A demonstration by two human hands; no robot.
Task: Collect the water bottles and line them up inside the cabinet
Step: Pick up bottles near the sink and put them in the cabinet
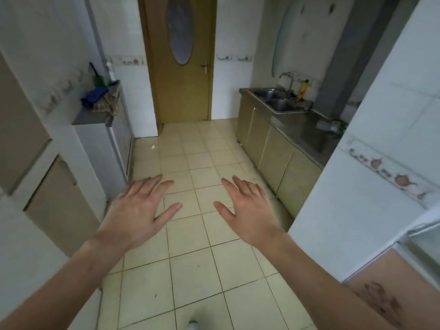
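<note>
- Tiled floor lies under my left hand and right hand; fingers spread, holding nothing.
- No water bottles visible; I can't tell where they are.
- Cabinet doors closed below the counter; I judge nothing collected yet.

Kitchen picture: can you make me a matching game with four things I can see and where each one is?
Things:
1. wooden door with an oval glass pane
2. steel double sink with a tap
3. blue cloth bundle
4. small white scrap

Places:
A. on the grey-topped low cabinet by the left wall
B. at the far end of the room, shut
C. on the beige floor tiles near the left cabinet
D. set in the long counter on the right

Pairs: 1-B, 2-D, 3-A, 4-C
</note>
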